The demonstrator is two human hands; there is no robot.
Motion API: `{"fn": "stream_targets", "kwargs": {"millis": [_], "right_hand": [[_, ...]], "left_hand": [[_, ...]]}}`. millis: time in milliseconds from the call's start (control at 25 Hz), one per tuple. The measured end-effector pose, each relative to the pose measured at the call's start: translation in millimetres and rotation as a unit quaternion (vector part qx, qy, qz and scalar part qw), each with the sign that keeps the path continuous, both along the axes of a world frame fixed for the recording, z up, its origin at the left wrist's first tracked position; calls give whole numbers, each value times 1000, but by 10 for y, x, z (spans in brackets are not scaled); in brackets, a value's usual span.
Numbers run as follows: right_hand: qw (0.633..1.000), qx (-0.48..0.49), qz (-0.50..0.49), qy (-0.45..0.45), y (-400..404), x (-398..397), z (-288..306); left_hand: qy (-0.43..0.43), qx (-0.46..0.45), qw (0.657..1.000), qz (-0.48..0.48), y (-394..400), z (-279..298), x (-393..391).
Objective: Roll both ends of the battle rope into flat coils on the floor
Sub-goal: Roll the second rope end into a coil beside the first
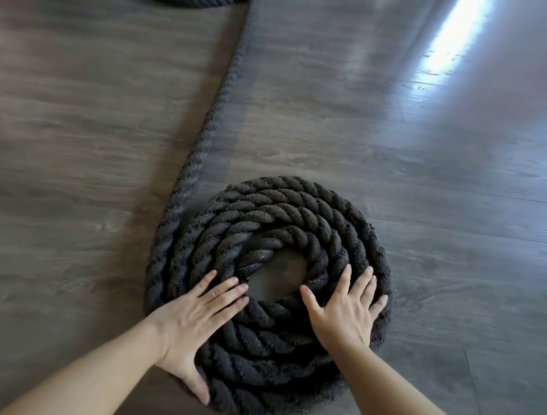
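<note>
A thick black battle rope lies wound into a flat coil [296,213] of several turns on the floor, with a small bare gap at its centre. From the coil's left side the loose rope [219,100] runs straight away toward the top of the frame. My left hand [198,323] lies flat on the coil's near-left turns, fingers straight and spread, thumb down at the outer edge. My right hand [346,308] presses flat on the near-right turns with fingers spread.
Grey wood-plank floor [88,148] spreads all around. A second dark mass of rope [201,3] shows at the top edge. Bright light reflects off the floor [450,38] at the upper right.
</note>
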State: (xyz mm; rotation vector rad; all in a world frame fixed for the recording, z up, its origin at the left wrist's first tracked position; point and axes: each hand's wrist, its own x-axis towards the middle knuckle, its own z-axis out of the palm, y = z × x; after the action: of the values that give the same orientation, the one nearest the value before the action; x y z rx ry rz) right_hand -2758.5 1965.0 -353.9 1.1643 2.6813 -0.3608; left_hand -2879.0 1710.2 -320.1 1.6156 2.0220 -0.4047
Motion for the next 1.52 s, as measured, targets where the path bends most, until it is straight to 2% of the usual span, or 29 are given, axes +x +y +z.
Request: {"fn": "stream_targets", "kwargs": {"millis": [120,200,280,360,400,600,680,720,760,960,1040,1120,1280,1320,1400,1520], "right_hand": [[999,6,47,3,375,-286,-23],[999,-6,53,-6,514,-473,12],[999,-26,-20,-12,396,-593,68],[990,-61,-124,-19,91,-633,90],[988,-62,-142,-23,-56,-639,72],[994,-18,-98,-49,64,-840,19],[998,-2,-56,-42,309,-996,-7],[999,6,-35,-37,435,-1103,-21],[999,18,-13,-33,561,-1206,-33],[995,33,87,-33,1168,-1927,-23],[993,28,113,-27,1277,-2184,-2],[997,20,73,-23,1173,-2273,0],[991,-32,-130,-25,714,-2197,56],[989,-32,-138,-43,716,-2246,48],[990,-28,-125,-64,748,-2306,34],[989,-33,-125,-71,770,-2299,35]], "left_hand": [[36,83,993,78,200,-138,68],[8,74,987,140,311,-175,86],[-14,103,974,202,426,-212,54],[-20,95,967,236,516,-204,42],[-21,96,964,246,543,-214,41],[-49,86,968,230,669,-221,-70],[-10,53,994,92,686,-147,-376],[17,70,997,17,712,-145,-586],[7,58,998,-19,750,-121,-770],[-29,123,987,98,1102,-323,-1053],[-18,163,978,131,1224,-398,-1112],[-26,159,975,153,1304,-395,-1201],[11,168,977,130,1302,-500,-1193],[22,192,973,123,1309,-521,-1216],[6,186,975,125,1349,-605,-1207],[-56,179,978,87,1338,-558,-1301]]}}
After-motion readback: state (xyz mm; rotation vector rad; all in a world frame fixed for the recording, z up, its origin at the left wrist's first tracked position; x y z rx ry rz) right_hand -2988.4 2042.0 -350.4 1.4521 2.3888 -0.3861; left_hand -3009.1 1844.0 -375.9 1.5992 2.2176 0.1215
